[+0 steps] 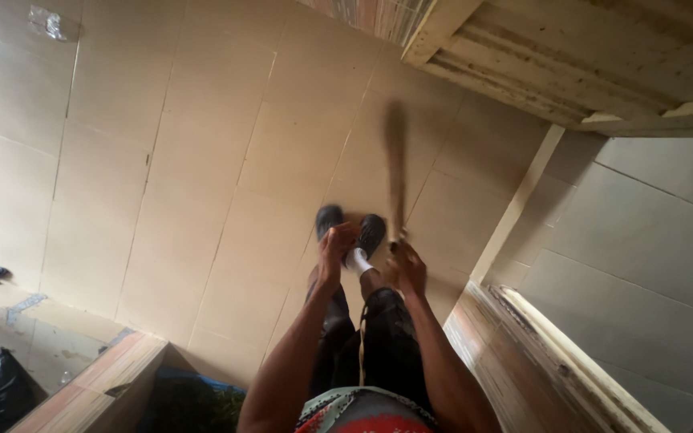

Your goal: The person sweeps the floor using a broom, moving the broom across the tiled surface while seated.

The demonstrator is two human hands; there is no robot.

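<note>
Head view shows the right hand (pixel 407 267) gripping a wooden stick (pixel 395 172) that points toward twelve o'clock over the tiled floor (pixel 162 160); the left hand (pixel 337 244), fingers curled, hovers just beside, at nine o'clock.

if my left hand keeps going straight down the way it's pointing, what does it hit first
Probably the black shoe just beyond the left hand, then the beige tiled floor; depth is hard to judge from above.

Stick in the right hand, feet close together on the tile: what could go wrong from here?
The wooden stick is blurred, so it is moving fast; only the right hand grips it, and it could slip. It swings just above the black shoes and could strike a foot. The left hand is close to its path.
</note>
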